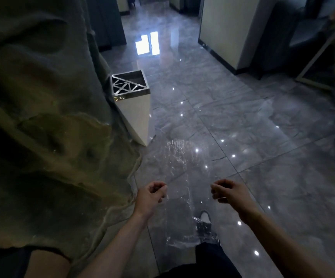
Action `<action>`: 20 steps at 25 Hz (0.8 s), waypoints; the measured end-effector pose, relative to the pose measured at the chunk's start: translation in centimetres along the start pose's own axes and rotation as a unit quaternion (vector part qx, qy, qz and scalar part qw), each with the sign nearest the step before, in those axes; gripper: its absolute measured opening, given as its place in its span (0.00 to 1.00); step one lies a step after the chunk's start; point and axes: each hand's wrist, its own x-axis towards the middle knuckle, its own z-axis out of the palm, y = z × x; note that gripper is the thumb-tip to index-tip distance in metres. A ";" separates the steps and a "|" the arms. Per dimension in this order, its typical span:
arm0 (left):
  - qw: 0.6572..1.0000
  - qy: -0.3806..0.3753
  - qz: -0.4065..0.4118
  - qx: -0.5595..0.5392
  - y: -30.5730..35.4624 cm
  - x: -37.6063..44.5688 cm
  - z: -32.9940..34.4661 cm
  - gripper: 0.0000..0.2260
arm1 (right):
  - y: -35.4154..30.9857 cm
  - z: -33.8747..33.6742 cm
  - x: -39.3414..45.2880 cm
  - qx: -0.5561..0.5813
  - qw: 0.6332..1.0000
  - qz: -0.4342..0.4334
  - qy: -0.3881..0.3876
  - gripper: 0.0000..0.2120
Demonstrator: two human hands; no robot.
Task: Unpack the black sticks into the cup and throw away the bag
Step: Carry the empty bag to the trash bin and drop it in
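A clear, crinkled plastic bag [184, 177] is stretched out in front of me over the shiny floor, and it looks empty. My left hand [151, 194] pinches its left edge and my right hand [229, 192] pinches its right edge, both at the lower middle of the view. A white square trash bin [136, 111] with a metal lattice top stands ahead on the left, beyond the bag. No black sticks and no cup are in view.
A rough stone-like pillar [46, 117] fills the left side, right beside the bin. Glossy grey floor tiles [252, 121] stretch ahead. A cream partition [228, 31] and dark furniture stand at the back right. My shoe [204, 221] shows through the bag.
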 end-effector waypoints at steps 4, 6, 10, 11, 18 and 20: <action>1.000 0.011 0.007 0.006 3.8 5.9 4.6 0.08 | -3.3 -4.2 6.7 0.009 1.000 -0.007 -0.004 0.05; 1.000 0.012 0.009 0.010 5.7 8.3 6.8 0.08 | -4.9 -6.5 9.5 0.012 1.000 -0.008 -0.006 0.05; 1.000 0.012 0.011 0.005 9.1 12.6 10.5 0.07 | -7.8 -10.2 14.6 0.010 1.000 -0.014 -0.013 0.05; 1.000 0.013 0.008 0.003 9.9 13.7 11.2 0.06 | -8.4 -10.8 15.8 0.011 1.000 -0.012 -0.014 0.05; 1.000 0.027 0.003 0.001 13.9 21.7 13.0 0.06 | -12.2 -12.6 24.7 0.015 1.000 -0.004 -0.026 0.06; 1.000 0.025 0.009 0.010 14.8 24.5 12.9 0.06 | -13.4 -12.3 27.4 0.011 0.999 -0.007 -0.031 0.05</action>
